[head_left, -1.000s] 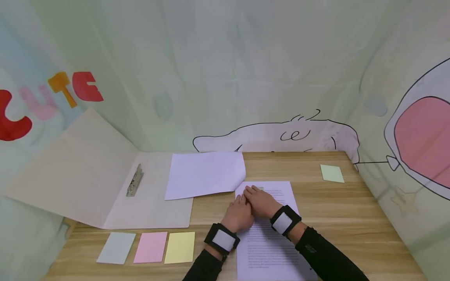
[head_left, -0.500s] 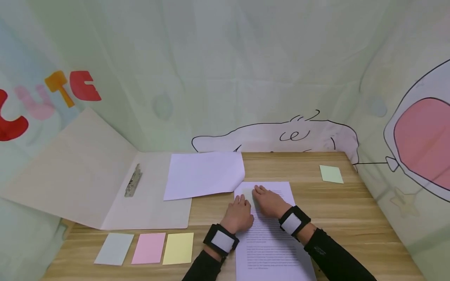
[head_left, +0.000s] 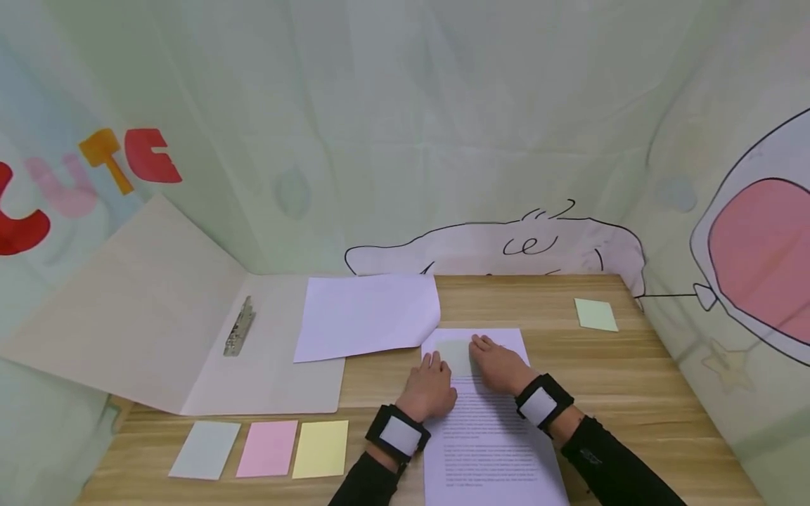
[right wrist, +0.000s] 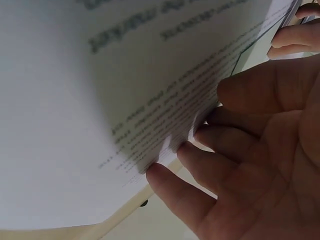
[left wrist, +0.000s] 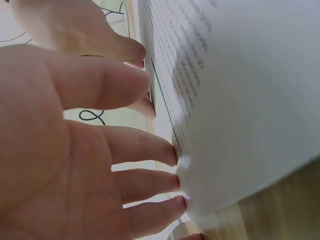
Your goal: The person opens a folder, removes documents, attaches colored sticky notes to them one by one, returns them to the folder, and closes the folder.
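Observation:
A printed sheet of paper (head_left: 487, 457) lies at the front middle of the table. On its upper part sits a pale green sticky note (head_left: 457, 355), partly covered by my hands. My left hand (head_left: 427, 390) rests at the sheet's left side, fingertips on the paper by the note's left edge. My right hand (head_left: 498, 367) touches the note's right part with its fingertips. In the left wrist view, the fingers (left wrist: 147, 217) are nearly straight against the paper (left wrist: 250, 115). The right wrist view shows the spread fingers (right wrist: 180, 192) pressing on the printed page.
An open folder (head_left: 278, 383) with a metal clip (head_left: 240, 327) stands at the left. A blank white sheet (head_left: 370, 313) overlaps it. Grey (head_left: 205, 450), pink (head_left: 267, 448) and yellow (head_left: 320, 448) notes lie in front; another green note (head_left: 596, 314) lies back right.
My right hand has slid rightward across the sticky note, away from my left hand, uncovering more of the note. The left hand stays at the sheet's left side.

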A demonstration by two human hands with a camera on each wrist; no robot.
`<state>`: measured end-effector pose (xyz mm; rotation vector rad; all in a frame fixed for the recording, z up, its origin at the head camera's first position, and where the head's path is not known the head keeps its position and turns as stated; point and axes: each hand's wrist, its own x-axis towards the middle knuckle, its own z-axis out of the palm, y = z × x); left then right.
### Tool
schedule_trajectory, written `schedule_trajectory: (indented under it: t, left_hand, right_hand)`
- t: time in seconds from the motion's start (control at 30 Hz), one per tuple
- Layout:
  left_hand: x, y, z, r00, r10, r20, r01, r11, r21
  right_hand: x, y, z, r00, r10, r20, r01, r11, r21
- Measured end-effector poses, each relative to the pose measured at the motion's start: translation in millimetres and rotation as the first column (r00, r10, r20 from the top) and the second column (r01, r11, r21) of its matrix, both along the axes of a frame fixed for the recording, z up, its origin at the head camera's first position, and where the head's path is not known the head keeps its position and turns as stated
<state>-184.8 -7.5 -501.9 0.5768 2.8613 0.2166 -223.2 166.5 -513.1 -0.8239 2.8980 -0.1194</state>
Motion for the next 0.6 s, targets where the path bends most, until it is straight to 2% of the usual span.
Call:
schedule_trajectory:
  t: [0.17, 0.23, 0.3, 0.37, 0.4, 0.5, 0.6]
  left_hand:
    - [-2.3, -2.7, -1.3, 1.0, -0.008, -0.027, 0.009, 0.999, 0.035]
    - [-3.3, -3.6, -1.6, 0.999, -0.007, -0.036, 0.009, 0.998, 0.056]
    - [-4.3, -4.2, -1.3, 0.999, -0.008, -0.043, 0.012, 0.997, 0.075]
    - [-4.7, -5.2, -1.0, 0.999, -0.011, -0.045, 0.015, 0.996, 0.083]
    - [-4.8, -5.6, -0.1, 0.999, -0.012, -0.038, 0.015, 0.996, 0.086]
    - [-5.2, -6.9, 3.1, 1.0, -0.011, -0.005, 0.011, 0.995, 0.096]
    - [-5.1, -9.3, 8.1, 1.0, 0.0, 0.026, -0.003, 0.994, 0.112]
  right_hand:
    - [-4.2, 10.7, 0.3, 1.0, 0.015, 0.008, -0.014, 0.992, -0.122]
    - [-8.9, 21.2, 1.2, 1.0, 0.001, -0.01, -0.003, 0.981, -0.196]
    - [-15.3, 35.4, 2.1, 0.998, -0.046, -0.048, 0.034, 0.971, -0.237]
    - [-23.1, 50.5, 3.3, 0.992, -0.102, -0.081, 0.08, 0.968, -0.237]
    - [-26.8, 58.0, 5.7, 0.987, -0.142, -0.073, 0.122, 0.966, -0.228]
    - [-39.3, 82.5, 9.8, 0.971, -0.224, -0.079, 0.21, 0.966, -0.149]
    - [-51.8, 105.9, 14.4, 0.948, -0.315, -0.051, 0.31, 0.946, -0.094]
